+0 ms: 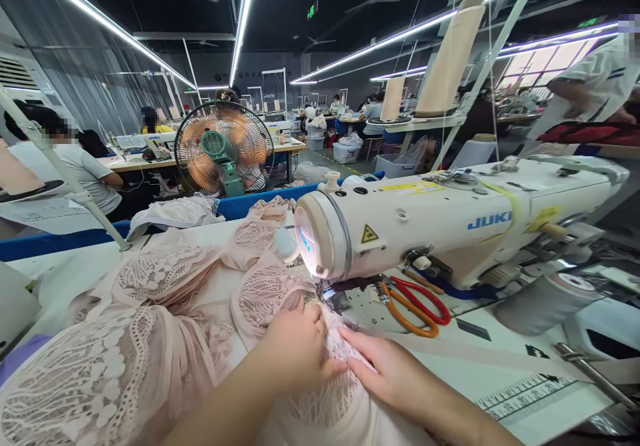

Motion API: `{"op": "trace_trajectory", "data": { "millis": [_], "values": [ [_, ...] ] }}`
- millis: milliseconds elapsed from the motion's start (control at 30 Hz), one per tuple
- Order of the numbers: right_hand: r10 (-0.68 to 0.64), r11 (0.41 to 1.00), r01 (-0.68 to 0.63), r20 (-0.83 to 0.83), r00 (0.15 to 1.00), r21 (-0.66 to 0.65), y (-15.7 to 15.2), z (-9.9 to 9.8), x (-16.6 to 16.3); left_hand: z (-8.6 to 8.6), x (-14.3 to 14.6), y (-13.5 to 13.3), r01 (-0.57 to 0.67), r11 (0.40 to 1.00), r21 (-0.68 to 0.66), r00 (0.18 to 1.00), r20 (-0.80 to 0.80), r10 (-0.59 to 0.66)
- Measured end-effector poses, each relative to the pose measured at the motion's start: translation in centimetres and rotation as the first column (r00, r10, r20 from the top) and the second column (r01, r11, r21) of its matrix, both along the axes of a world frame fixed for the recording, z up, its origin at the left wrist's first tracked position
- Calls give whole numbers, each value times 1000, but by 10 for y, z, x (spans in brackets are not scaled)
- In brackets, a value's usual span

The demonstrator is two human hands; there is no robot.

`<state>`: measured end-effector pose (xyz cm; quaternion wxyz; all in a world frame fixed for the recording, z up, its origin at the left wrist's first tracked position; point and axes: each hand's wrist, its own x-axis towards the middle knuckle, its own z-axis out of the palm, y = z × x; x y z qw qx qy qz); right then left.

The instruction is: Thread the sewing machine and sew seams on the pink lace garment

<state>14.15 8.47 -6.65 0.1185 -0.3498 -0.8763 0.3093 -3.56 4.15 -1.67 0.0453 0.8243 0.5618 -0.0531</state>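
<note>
Both hands pressed on the pink lace garment (280, 299), which lay on the table just in front of the sewing machine (450, 223), under its needle end. The left hand (295, 349) rested curled on the lace, thumb touching the flat right hand (387, 373); neither clamped anything. Two pairs of scissors (417, 306), red and orange, lay beneath the machine's arm. A fan (223, 147) stood well behind the machine

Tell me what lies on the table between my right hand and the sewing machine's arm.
In the head view, two pairs of scissors, one red-handled and one orange-handled, lie between the right hand and the sewing machine.
</note>
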Motion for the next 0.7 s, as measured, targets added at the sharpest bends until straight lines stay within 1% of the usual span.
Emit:
{"op": "trace_trajectory", "data": {
  "millis": [233, 367, 533, 700],
  "values": [
    [-22, 999, 23, 39, 999, -42, 5, 2, -5, -6, -5, 5, -17, 1000, 16, 998, 53, 16],
    [-19, 1000, 20, 38, 999, -21, 7, 0, -5, -7, -6, 6, -25, 1000, 12, 997, 70, 24],
    [-30, 999, 31, 96, 995, -12, 10, -3, -9, -10, -10, 9, -49, 999, 13, 997, 60, 48],
    [-59, 998, 55, 163, 985, 32, 11, 4, -18, -10, -16, 14, -79, 996, 34, 996, 36, 78]
  ]
}}
